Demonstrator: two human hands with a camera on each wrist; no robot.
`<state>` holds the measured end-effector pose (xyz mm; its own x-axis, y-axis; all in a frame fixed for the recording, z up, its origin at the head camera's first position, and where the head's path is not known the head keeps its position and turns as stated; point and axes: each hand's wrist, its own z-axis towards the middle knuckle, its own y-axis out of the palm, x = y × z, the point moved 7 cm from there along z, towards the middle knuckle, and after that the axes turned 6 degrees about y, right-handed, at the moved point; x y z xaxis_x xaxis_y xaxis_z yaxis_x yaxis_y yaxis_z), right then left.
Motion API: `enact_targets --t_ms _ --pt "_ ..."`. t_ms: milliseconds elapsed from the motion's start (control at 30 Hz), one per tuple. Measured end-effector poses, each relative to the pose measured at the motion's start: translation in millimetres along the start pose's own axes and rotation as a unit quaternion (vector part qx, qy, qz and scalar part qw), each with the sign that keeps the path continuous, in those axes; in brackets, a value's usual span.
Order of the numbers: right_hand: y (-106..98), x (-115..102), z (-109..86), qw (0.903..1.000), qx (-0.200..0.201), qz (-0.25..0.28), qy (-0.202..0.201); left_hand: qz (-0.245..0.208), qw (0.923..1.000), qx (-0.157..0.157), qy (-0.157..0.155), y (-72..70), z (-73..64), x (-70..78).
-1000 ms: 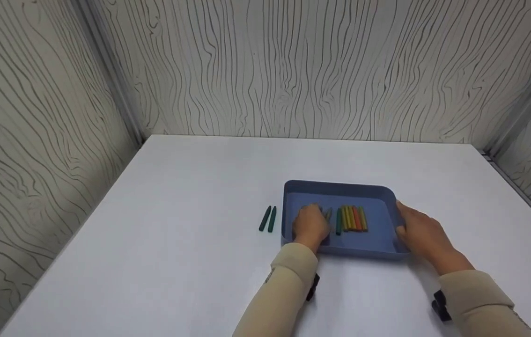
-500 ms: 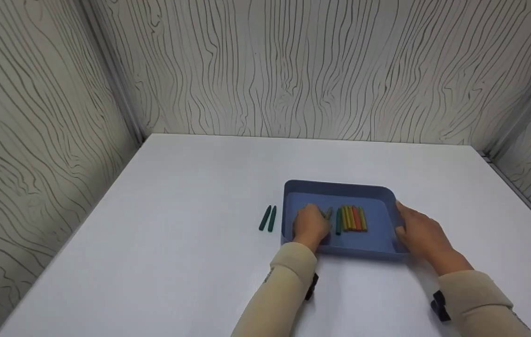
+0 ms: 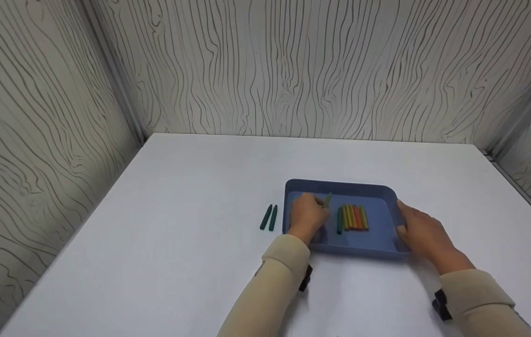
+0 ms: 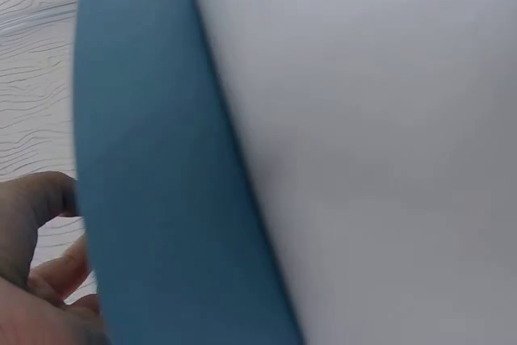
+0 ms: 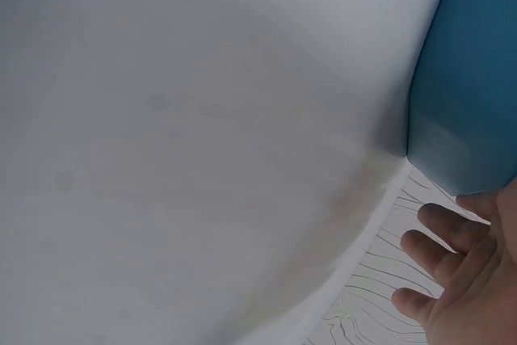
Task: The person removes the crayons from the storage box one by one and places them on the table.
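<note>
In the head view my left hand (image 3: 309,215) is inside the left part of a blue tray (image 3: 359,254). Its thumb and fingers pinch an olive-green crayon (image 3: 327,200), whose tip sticks up past them; the lower part is hidden. To the right of that hand, a dark green crayon (image 3: 339,221) and several yellow, orange and olive crayons (image 3: 355,218) lie side by side on the tray floor. My right hand (image 3: 427,234) grips the tray's right wall, thumb at the rim. The right wrist view shows its other fingers (image 5: 440,258) spread loosely beneath the blue wall.
Two dark green crayons (image 3: 269,217) lie on the white table (image 3: 176,224) just left of the tray. Wood-grain patterned panels (image 3: 284,70) stand behind the table and at both sides. The tray's outer wall (image 4: 170,159) fills much of the left wrist view.
My left hand has moved slightly away from me and up inside the tray, bringing the olive-green crayon with it. My right hand stays at the tray's right wall.
</note>
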<state>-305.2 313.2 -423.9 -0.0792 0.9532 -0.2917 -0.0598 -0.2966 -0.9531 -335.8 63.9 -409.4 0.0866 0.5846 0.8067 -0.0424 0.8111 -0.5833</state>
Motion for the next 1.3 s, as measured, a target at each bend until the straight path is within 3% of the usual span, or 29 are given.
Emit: enact_targets --t_ms 200,400,767,967,1100,1300 --pt "-0.9 -1.3 -0.4 1.0000 0.001 0.002 -0.002 -0.001 0.9996 0.017 0.021 -22.1 5.9 0.4" --pt "-1.9 -1.7 -0.7 1.0000 0.003 0.000 -0.006 0.026 0.9977 0.045 0.044 -46.1 9.0 -5.0" --pt "-0.9 -0.1 0.4 1.0000 0.005 0.002 -0.007 0.017 0.9986 0.050 -0.012 -75.0 13.0 -35.7" --pt "-0.7 -0.1 0.0 1.0000 -0.001 0.003 0.000 0.042 0.9976 0.053 -0.013 -89.7 11.3 -49.9" --pt "-0.6 0.0 -0.2 1.0000 -0.005 0.005 0.005 0.051 0.9975 0.048 -0.012 -94.5 10.2 -59.0" --pt "-0.3 -1.9 -0.4 1.0000 -0.001 0.006 0.001 0.058 0.9969 0.035 -0.040 -98.7 7.2 -73.4"
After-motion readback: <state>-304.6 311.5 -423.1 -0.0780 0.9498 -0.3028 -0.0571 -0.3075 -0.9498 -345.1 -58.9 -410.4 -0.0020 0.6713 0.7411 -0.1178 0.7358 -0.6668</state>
